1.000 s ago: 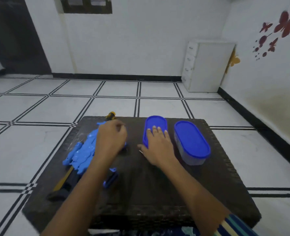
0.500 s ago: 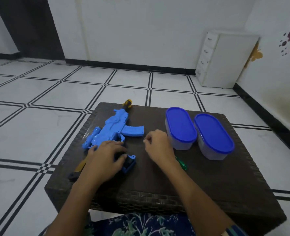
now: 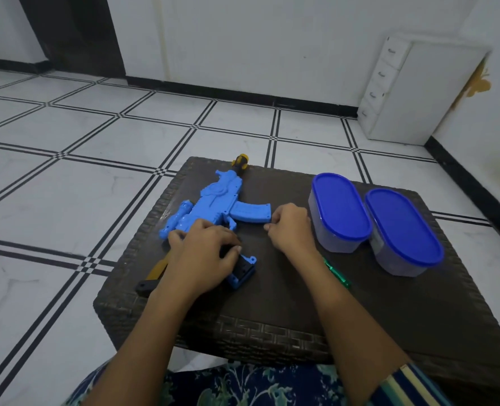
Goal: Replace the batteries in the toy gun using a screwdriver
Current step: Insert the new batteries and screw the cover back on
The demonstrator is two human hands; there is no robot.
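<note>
A blue toy gun [image 3: 213,206] lies on its side on the dark woven table [image 3: 301,317], its yellow-black muzzle pointing away from me and its yellow-black stock [image 3: 155,273] toward the near left edge. My left hand [image 3: 204,253] grips the gun's rear part around the handle and covers it. My right hand [image 3: 291,230] rests curled beside the gun's magazine; nothing shows between its fingers. A green screwdriver [image 3: 338,275] lies on the table just right of my right wrist, partly hidden by the forearm.
Two oval clear containers with blue lids [image 3: 339,212] [image 3: 404,230] stand side by side on the right half of the table. A white drawer cabinet [image 3: 419,92] stands by the far wall. White tiled floor surrounds the table.
My left hand slid from the gun's middle back to its handle end. My right hand left the container lid and curled up beside the magazine. The view tilted down and nearer.
</note>
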